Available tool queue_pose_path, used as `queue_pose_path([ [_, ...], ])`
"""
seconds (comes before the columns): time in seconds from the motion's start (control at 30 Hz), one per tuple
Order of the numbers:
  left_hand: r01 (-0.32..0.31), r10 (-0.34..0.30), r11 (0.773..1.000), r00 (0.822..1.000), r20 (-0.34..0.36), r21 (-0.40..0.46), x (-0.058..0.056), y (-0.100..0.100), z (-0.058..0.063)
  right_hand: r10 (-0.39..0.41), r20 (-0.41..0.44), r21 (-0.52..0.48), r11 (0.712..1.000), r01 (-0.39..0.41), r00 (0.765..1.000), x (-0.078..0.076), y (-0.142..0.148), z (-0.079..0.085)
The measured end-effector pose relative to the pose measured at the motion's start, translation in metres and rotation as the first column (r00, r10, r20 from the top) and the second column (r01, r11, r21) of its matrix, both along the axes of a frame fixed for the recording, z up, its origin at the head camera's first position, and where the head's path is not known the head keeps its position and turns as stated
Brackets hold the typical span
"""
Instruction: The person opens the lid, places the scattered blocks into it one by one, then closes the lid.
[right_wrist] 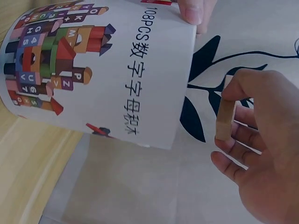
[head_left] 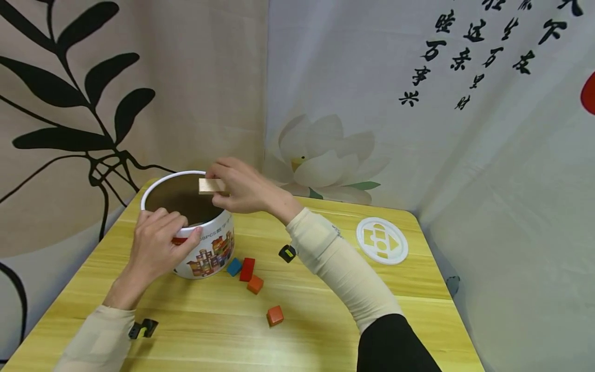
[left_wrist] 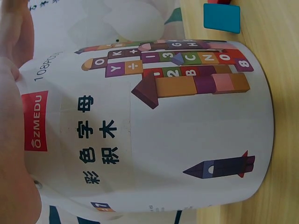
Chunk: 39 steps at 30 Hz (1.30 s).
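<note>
A white printed bucket point(head_left: 211, 253) with a white rim stands at the table's left. My left hand point(head_left: 158, 243) grips its near rim, fingers over the edge and thumb along the outer wall. Above the bucket's right rim, my right hand point(head_left: 244, 187) pinches a plain wooden block point(head_left: 208, 186) between thumb and fingers. In the right wrist view this block point(right_wrist: 226, 116) is apart from the bucket wall. Beside the bucket's base lie a blue block point(head_left: 234, 267), a red block point(head_left: 247, 269) and an orange block point(head_left: 255, 284). The bucket's contents are hidden.
Nearer the front lies another orange-red block point(head_left: 275, 315). At the right of the wooden table point(head_left: 321, 330) is a white round plate with cut-out shapes point(head_left: 382, 241). Fabric hangings point(head_left: 209, 103) with printed leaves and characters stand behind the table.
</note>
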<state>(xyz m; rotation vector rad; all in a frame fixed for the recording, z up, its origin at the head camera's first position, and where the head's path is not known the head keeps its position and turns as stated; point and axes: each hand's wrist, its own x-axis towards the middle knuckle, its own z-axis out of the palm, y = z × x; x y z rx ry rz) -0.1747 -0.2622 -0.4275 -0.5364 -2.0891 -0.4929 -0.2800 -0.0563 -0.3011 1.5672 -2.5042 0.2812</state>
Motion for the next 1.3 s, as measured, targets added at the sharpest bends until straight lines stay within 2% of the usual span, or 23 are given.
queue_pose_path([
  [0.4,-0.004,0.004,1.000,1.000,0.008,-0.001,0.001,0.000,0.001,0.000,0.032,0.117,0.993,-0.004,0.999,-0.006,-0.036,-0.013],
  [0.63,0.002,-0.002,1.000,1.000,0.002,-0.004,0.000,-0.001,0.001,0.000,0.001,0.150,0.989,0.000,1.000,-0.005,-0.048,-0.019],
  [0.93,0.006,-0.006,1.000,1.000,-0.012,0.002,-0.001,0.000,-0.001,-0.001,-0.068,0.146,0.989,0.011,0.998,-0.003,-0.043,-0.031],
  [1.13,0.006,-0.006,1.000,0.999,-0.032,-0.002,-0.001,0.001,-0.002,-0.020,-0.059,0.126,0.992,0.027,0.998,-0.001,-0.031,-0.037],
  [1.3,0.012,-0.012,1.000,0.999,-0.041,-0.001,-0.001,0.001,0.000,-0.002,-0.059,0.069,0.998,0.006,0.998,0.000,-0.017,-0.040],
])
